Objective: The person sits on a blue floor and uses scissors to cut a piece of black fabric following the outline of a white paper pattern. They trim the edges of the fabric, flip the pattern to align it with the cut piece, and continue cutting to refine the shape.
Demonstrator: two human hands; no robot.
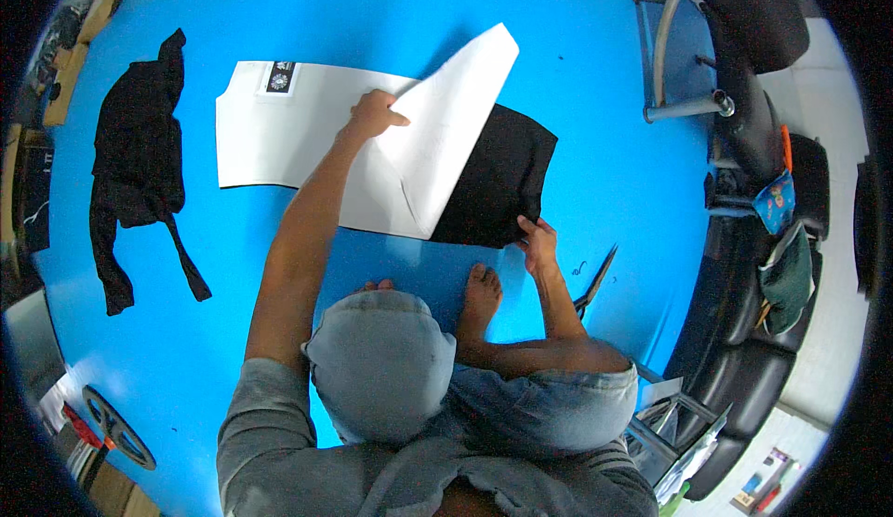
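A large stiff white sheet [279, 136], paper or cloth I cannot tell, lies on the blue floor over a black piece of fabric [488, 182]. The sheet's right part is folded up and back, so the fabric shows beneath it on that side. My left hand [375, 115] is closed on the white sheet at the fold. Down at the near right corner of the fabric, my right hand [538, 243] pinches its edge between thumb and fingers. A small black-and-white label [279, 77] sits at the sheet's far left edge.
Dark-handled scissors [597, 283] lie right of my right hand. A crumpled black garment [139, 154] is spread on the floor at left. A metal-tube frame [684, 108] stands at the far right, beside a black sofa [744, 331]. My bare foot [481, 298] is just short of the fabric.
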